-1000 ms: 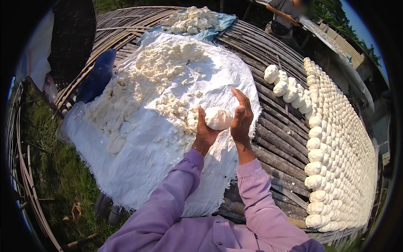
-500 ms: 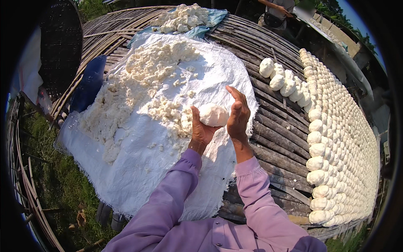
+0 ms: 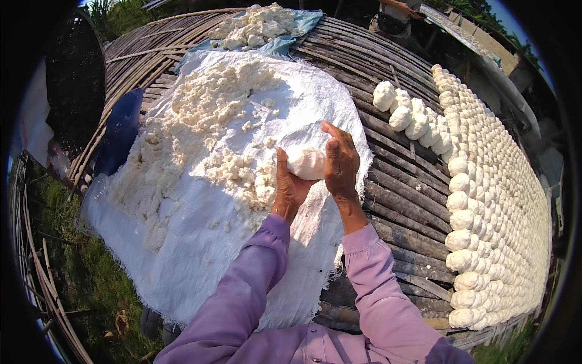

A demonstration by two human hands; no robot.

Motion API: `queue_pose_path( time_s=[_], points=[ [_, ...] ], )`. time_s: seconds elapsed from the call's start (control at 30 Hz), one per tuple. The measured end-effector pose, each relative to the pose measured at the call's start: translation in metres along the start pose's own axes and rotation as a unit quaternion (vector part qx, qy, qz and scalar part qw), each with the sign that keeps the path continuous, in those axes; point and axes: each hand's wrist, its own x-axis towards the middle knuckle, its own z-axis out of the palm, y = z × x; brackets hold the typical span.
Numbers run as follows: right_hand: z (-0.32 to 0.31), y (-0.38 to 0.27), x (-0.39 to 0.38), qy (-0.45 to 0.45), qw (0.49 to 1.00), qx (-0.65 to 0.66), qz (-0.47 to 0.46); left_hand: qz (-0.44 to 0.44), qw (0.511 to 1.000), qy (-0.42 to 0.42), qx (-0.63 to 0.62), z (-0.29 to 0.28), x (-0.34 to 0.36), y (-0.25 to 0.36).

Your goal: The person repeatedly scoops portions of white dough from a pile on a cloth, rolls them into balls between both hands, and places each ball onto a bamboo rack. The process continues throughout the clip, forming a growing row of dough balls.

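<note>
A round, white dough ball (image 3: 306, 162) rests in my left hand (image 3: 293, 189), whose thumb stands up along the ball's left side. My right hand (image 3: 344, 165) cups the ball from the right, palm against it and fingers pointing up and away. Both hands are over a white woven sheet (image 3: 327, 112). Loose, crumbly white dough (image 3: 203, 106) is heaped across the sheet's far and left parts, and a smaller pile of crumbs (image 3: 239, 176) lies just left of my left hand.
Rows of white balls (image 3: 494, 206) cover the right side of the slatted bamboo platform (image 3: 394, 188). Several larger balls (image 3: 418, 124) form a short line beside them. A blue plastic piece (image 3: 121, 130) stands at left. More dough (image 3: 257, 27) lies on blue sheeting at the far edge, near a person (image 3: 393, 23).
My right hand has closed in from the right and now touches the ball. The left hand keeps holding it in nearly the same place. The view has shifted slightly.
</note>
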Motion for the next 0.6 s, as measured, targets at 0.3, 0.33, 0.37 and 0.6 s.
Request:
queue_pose_path(
  time_s=[0.3,0.33,0.37,0.6],
  points=[
    [0.000,0.027,0.027,-0.041,0.975,0.093,0.196,-0.006,0.994,-0.052,0.094,0.018,0.019,0.002],
    [-0.001,0.024,0.028,-0.127,0.973,0.037,0.187,0.014,0.992,-0.066,0.109,0.020,0.025,0.001],
    [-0.007,0.022,0.030,-0.161,0.965,0.037,0.202,-0.014,0.998,-0.013,0.053,0.021,0.032,0.004],
    [-0.006,0.041,0.060,-0.147,0.952,0.122,0.239,-0.027,0.988,-0.105,0.106,0.041,0.052,-0.003]
  ],
)
